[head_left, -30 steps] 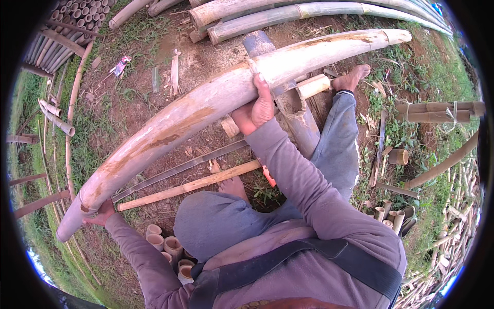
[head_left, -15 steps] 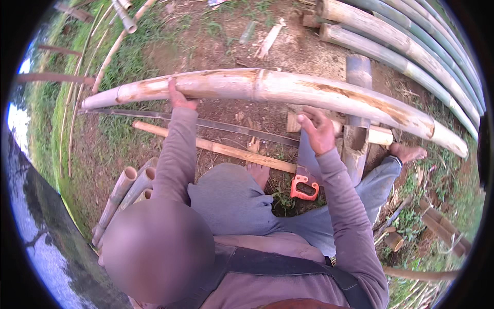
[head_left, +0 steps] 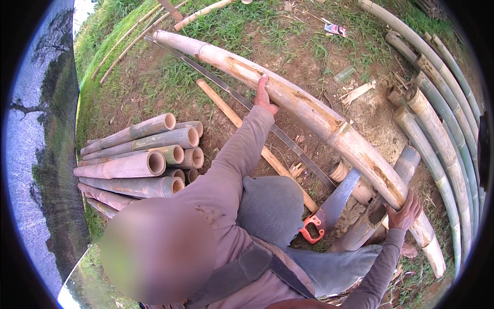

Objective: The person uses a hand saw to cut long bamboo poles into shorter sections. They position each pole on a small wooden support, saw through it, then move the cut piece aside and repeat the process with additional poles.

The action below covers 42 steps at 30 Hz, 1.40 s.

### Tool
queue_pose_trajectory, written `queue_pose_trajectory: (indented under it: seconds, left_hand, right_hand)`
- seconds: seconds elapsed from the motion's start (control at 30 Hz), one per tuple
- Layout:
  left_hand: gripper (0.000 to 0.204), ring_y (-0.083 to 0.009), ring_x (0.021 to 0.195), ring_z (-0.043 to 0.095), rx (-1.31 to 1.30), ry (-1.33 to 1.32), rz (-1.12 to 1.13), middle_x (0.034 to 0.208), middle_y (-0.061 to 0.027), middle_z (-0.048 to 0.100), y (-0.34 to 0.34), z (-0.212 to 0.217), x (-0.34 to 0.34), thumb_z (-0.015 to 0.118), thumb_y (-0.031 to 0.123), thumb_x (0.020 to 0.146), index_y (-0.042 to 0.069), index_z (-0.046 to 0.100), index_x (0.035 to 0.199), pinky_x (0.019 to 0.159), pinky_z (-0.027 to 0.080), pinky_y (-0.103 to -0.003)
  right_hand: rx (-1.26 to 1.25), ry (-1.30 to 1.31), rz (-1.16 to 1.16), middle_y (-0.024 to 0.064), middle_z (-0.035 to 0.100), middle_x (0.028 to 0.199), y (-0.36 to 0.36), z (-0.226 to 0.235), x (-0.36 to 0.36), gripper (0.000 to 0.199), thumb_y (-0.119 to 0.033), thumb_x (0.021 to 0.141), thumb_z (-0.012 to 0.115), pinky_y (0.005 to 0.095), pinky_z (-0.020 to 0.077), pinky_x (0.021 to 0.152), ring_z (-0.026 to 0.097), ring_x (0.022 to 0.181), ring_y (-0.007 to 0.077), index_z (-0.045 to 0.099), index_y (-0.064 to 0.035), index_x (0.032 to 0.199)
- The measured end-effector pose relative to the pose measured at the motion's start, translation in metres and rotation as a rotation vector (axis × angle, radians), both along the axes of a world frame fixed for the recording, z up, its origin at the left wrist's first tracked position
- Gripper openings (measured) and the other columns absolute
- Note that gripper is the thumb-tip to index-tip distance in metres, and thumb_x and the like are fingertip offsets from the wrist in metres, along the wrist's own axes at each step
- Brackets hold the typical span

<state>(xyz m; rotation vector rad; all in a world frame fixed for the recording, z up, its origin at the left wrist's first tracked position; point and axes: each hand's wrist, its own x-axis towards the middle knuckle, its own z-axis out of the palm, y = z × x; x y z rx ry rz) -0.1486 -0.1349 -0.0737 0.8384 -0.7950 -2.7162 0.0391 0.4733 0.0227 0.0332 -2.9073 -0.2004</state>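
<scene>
A long, pale bamboo pole (head_left: 303, 105) with brown scraped patches crosses in front of me, slanting from far left to near right. My left hand (head_left: 265, 98) is closed around its left half from the near side, thumb on top. Closer to the right end, my right hand (head_left: 405, 210) grips the same pole, fingers over its edge. Beneath the pole, a bamboo post with a notched opening (head_left: 357, 226) lies by my leg. A handsaw (head_left: 340, 198) with an orange handle leans there, its blade tip hidden under the pole.
A stack of cut bamboo tubes (head_left: 139, 165) lies at my left. Several long green bamboo poles (head_left: 437, 170) curve along the right. A narrow bamboo strip (head_left: 234, 116) and a dark flat bar (head_left: 290, 144) lie on the ground ahead. Wood chips (head_left: 358, 92) are scattered farther off.
The view has swung left, bringing the tube stack into sight. My right hand, earlier lifted with fingers apart beside the pole, now grips it near the right end. My left hand keeps its hold.
</scene>
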Motion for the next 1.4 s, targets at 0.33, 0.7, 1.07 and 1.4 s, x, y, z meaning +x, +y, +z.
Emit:
queue_pose_trajectory:
  seconds: [0.33, 0.7, 1.07, 1.4]
  left_hand:
    - [0.077, -0.0372, 0.139, 0.054, -0.158, 0.029, -0.018, 0.149, -0.0151, 0.056, -0.060, 0.052, -0.031, 0.072, 0.056, 0.094, 0.013, 0.047, 0.152, 0.116, 0.039, -0.067]
    - [0.095, -0.0478, 0.149, 0.041, -0.512, -0.311, -0.227, 0.163, -0.0217, 0.042, -0.098, 0.063, -0.065, 0.059, 0.070, 0.098, 0.011, 0.029, 0.166, 0.121, 0.028, -0.070]
    - [0.060, -0.0259, 0.111, 0.071, -1.115, -0.245, -0.618, 0.124, -0.0182, 0.072, -0.011, -0.042, 0.059, 0.079, 0.033, 0.096, 0.002, 0.060, 0.144, 0.096, 0.056, -0.039]
    - [0.049, -0.0208, 0.099, 0.075, -1.411, 0.007, -1.111, 0.108, -0.0136, 0.079, 0.049, -0.061, 0.143, 0.079, 0.028, 0.094, 0.005, 0.069, 0.136, 0.089, 0.060, -0.038]
  right_hand:
    - [-0.038, 0.096, 0.131, 0.0105, 0.057, 0.152, -0.052, 0.001, -0.020, 0.113, -0.048, 0.062, 0.094, 0.0554, 0.0269, 0.124, 0.049, 0.145, 0.0319, 0.047, -0.0155, 0.159]
    - [-0.113, -0.009, -0.029, 0.0084, 0.054, 0.154, -0.117, 0.011, -0.047, 0.113, -0.038, 0.062, 0.095, 0.0585, 0.0297, 0.122, 0.048, 0.146, 0.0325, 0.044, -0.0223, 0.161]
    - [-0.109, 0.029, -0.070, 0.0033, 0.049, 0.158, -0.115, 0.008, -0.049, 0.107, -0.053, 0.070, 0.092, 0.0717, 0.0241, 0.121, 0.039, 0.152, 0.0314, 0.042, -0.0265, 0.161]
    - [-0.070, 0.121, 0.011, 0.0034, 0.055, 0.155, -0.115, -0.003, -0.039, 0.102, -0.062, 0.073, 0.089, 0.0614, 0.0237, 0.122, 0.046, 0.148, 0.0309, 0.046, -0.0284, 0.160]
